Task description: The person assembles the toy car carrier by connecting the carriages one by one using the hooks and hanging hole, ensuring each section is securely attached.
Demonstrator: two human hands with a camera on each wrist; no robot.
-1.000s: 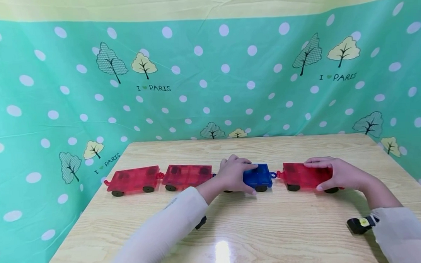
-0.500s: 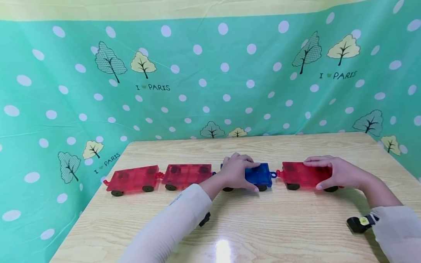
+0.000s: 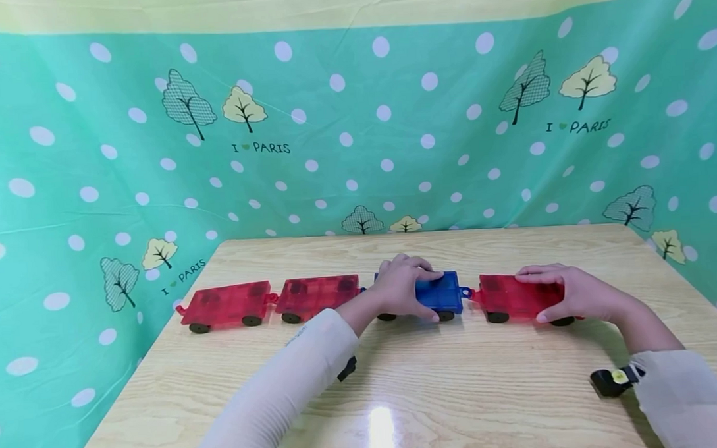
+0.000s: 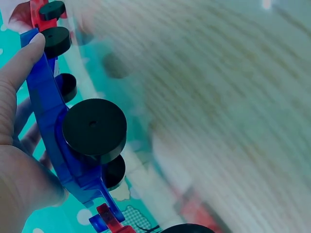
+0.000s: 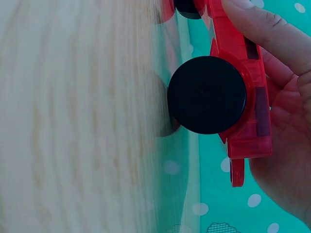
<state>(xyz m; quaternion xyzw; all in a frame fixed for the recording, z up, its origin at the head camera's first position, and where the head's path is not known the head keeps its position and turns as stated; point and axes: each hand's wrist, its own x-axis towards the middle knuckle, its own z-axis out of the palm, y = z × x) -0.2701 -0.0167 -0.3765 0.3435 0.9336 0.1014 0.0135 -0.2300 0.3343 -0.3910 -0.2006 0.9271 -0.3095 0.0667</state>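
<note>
In the head view my left hand (image 3: 401,287) grips a translucent blue toy train car (image 3: 446,293) from above, thumb on the near side and fingers over the far side. Black wheels (image 4: 94,127) show under it in the left wrist view, slightly off the table. My right hand (image 3: 580,294) holds a red train car (image 3: 503,297) at the right, its wheels at the tabletop. The blue car's ring (image 3: 465,292) meets that car's red hook. Leftward, a second red car (image 3: 319,298) joins the blue car's other end, mostly behind my wrist.
Another red car (image 3: 225,306) is coupled at the left end of the row. The wooden table (image 3: 459,392) carries the whole row. Behind it hangs a green dotted cloth (image 3: 387,183). Black wrist cameras (image 3: 607,383) sit low beside both forearms.
My left hand has raised the blue car slightly, and its ring has come up at the red hook. The neighbouring red car's right end rises a little. My right hand stays put.
</note>
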